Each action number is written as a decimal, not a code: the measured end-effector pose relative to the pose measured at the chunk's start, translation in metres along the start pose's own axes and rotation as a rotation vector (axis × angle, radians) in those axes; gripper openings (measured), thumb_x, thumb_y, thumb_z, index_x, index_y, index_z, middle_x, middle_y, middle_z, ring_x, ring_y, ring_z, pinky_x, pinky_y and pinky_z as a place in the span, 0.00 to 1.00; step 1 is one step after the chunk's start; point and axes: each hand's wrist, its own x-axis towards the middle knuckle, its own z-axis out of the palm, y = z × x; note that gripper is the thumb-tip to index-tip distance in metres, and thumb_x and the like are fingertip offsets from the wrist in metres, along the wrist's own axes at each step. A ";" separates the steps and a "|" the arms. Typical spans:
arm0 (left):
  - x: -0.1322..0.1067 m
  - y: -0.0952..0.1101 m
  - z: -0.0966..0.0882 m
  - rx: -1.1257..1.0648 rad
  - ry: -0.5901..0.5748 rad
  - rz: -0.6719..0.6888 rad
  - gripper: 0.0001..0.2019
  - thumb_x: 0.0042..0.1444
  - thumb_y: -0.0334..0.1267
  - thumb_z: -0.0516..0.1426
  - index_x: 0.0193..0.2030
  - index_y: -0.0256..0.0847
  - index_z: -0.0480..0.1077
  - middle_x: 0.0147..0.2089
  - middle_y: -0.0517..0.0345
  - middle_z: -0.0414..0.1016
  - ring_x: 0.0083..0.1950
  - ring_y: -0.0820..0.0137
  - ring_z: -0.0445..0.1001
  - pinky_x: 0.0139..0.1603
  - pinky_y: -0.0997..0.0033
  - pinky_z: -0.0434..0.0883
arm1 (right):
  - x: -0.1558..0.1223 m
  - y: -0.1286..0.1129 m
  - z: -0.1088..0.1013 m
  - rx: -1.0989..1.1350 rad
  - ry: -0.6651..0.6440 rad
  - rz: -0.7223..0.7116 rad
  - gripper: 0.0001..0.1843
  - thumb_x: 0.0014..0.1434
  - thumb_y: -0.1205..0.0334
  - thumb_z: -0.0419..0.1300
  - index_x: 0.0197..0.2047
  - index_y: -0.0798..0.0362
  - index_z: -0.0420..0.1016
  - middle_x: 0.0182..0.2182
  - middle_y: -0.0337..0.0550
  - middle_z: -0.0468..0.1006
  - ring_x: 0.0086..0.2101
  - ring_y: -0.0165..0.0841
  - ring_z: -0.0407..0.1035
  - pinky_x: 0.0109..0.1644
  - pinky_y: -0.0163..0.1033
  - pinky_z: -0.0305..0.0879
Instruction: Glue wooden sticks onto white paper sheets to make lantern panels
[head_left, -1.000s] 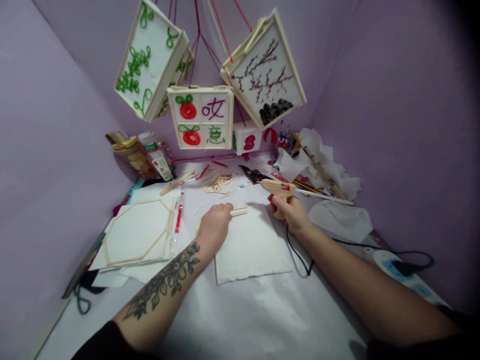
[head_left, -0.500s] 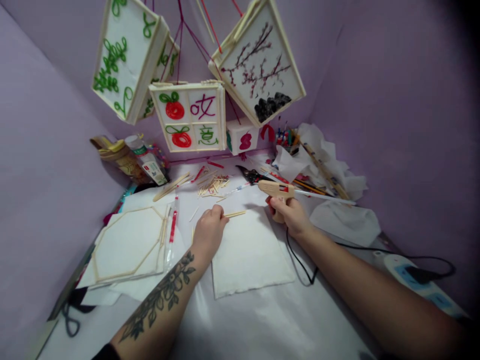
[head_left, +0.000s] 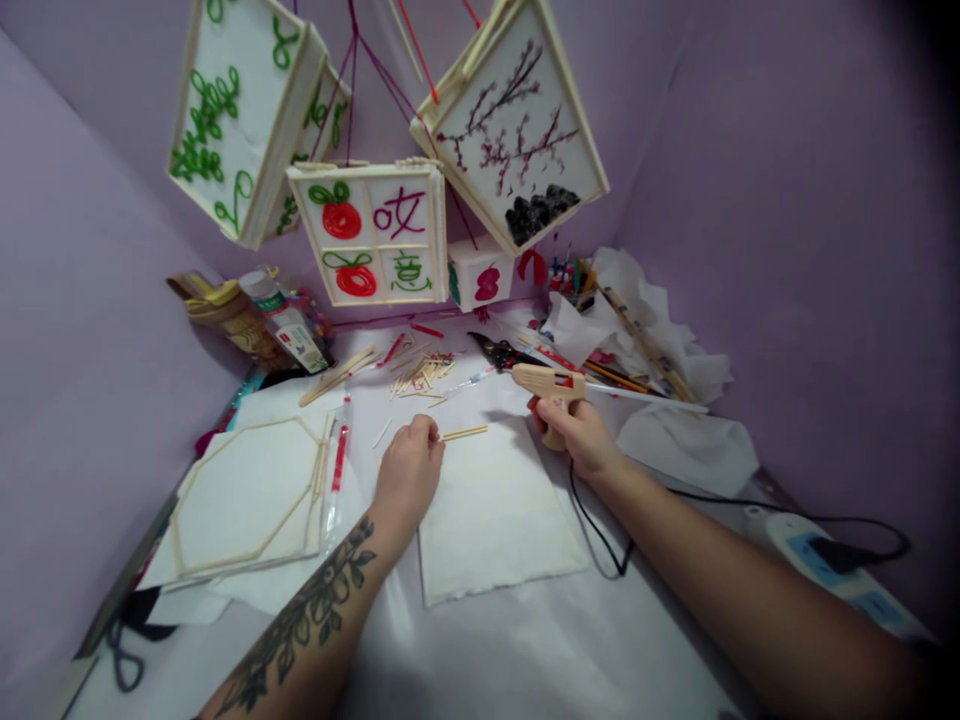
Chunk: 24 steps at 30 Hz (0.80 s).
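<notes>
My left hand (head_left: 410, 462) is closed, fingertips pinched at the left end of two thin wooden sticks (head_left: 466, 432). The sticks lie side by side along the far edge of a white sheet (head_left: 499, 525), and part of my grip is hidden behind the knuckles. My right hand (head_left: 581, 437) is wrapped round the handle of a tan hot glue gun (head_left: 547, 380), held to the right of the sticks. Its nozzle points left, and a long white glue stick (head_left: 649, 397) extends out of its back.
Loose short sticks (head_left: 424, 375) and black-handled pruning shears (head_left: 499, 350) lie beyond my hands. A stick-framed octagon (head_left: 247, 490) rests on papers at left. Decorated lanterns (head_left: 367, 235) hang above. A power strip (head_left: 840, 570) with the black cord (head_left: 720, 497) sits at right.
My left hand has drawn back slightly to the left and nearer me, so more of the sticks shows. My right hand keeps the glue gun in nearly the same place. The view has shifted a little.
</notes>
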 end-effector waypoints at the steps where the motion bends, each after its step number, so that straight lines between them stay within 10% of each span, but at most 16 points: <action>1: 0.000 0.000 -0.001 0.001 -0.004 -0.002 0.05 0.59 0.28 0.55 0.38 0.42 0.63 0.35 0.56 0.72 0.39 0.63 0.72 0.41 0.66 0.66 | 0.000 0.000 0.000 -0.003 0.001 0.003 0.22 0.44 0.44 0.68 0.30 0.55 0.73 0.21 0.37 0.69 0.23 0.29 0.59 0.26 0.36 0.53; 24: 0.003 0.001 0.000 -0.026 -0.102 0.038 0.06 0.59 0.28 0.54 0.39 0.42 0.61 0.37 0.54 0.72 0.41 0.63 0.73 0.44 0.64 0.68 | 0.001 0.002 0.001 -0.009 -0.003 0.006 0.22 0.43 0.44 0.69 0.30 0.55 0.73 0.21 0.38 0.70 0.22 0.29 0.61 0.25 0.35 0.55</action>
